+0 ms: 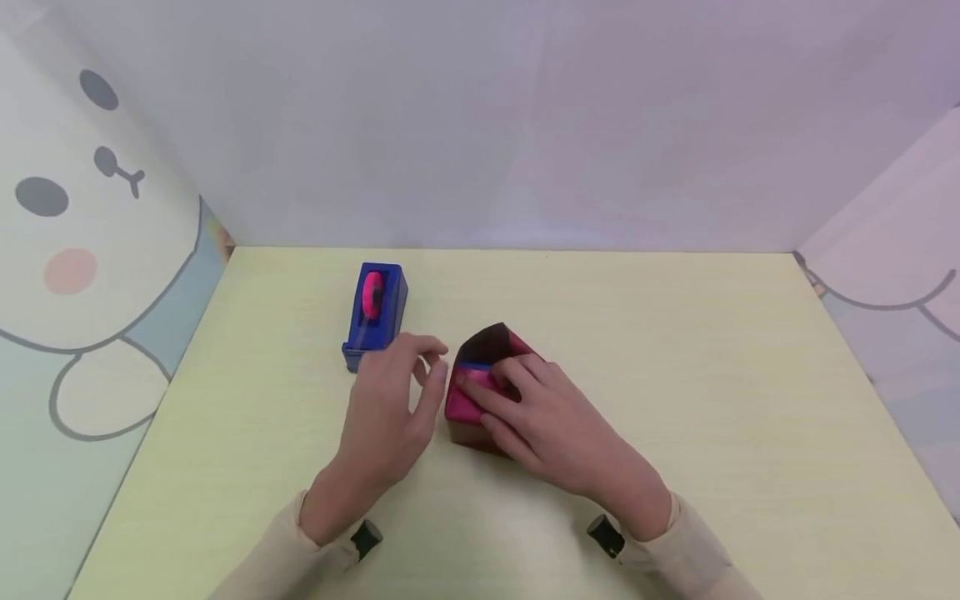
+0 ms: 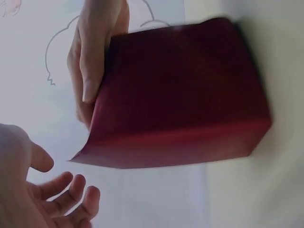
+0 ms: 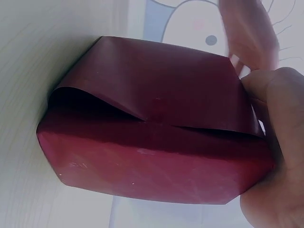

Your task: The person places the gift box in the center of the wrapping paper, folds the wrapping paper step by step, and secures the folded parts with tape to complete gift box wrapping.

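Observation:
A box in dark red paper (image 2: pixel 175 85) stands on the table, a paper flap rising at its far side in the head view. On its top lies a bright pink surface (image 1: pixel 467 407), with a strip of blue along the far edge. My right hand (image 1: pixel 551 417) rests over the top and presses on the pink surface, index finger stretched across it. My left hand (image 1: pixel 386 417) hovers just left of the box, fingers loosely bent and thumb apart from them, with nothing held. In the right wrist view, one folded paper end (image 3: pixel 161 85) bulges away from the box, leaving dark gaps.
A blue tape dispenser (image 1: pixel 382 325) with a pink roll stands beyond my left hand, which overlaps its near end. The pale yellow table (image 1: pixel 712 350) meets a plain whitish wall sheet (image 1: pixel 525 125) at the back. Cartoon-printed sheets (image 1: pixel 90 275) border both sides.

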A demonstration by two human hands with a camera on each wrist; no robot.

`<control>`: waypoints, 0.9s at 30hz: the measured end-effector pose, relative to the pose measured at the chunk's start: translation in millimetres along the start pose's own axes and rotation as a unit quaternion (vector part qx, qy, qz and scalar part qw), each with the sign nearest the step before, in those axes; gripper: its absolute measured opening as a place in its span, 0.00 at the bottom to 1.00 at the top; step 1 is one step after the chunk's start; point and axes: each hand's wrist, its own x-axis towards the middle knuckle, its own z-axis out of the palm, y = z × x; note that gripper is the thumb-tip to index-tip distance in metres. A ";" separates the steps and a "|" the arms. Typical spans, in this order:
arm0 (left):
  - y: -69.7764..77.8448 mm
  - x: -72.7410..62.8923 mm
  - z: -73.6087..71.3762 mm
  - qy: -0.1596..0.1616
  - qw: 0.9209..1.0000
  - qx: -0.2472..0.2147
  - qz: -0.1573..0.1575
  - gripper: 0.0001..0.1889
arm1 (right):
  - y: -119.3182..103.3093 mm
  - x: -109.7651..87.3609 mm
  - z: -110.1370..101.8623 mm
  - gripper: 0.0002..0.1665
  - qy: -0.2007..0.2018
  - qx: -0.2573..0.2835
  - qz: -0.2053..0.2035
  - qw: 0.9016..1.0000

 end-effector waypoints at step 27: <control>-12.6 -34.9 14.2 0.032 0.980 0.079 0.179 0.19 | 10.5 -8.2 -31.6 0.27 0.000 0.134 0.073 0.988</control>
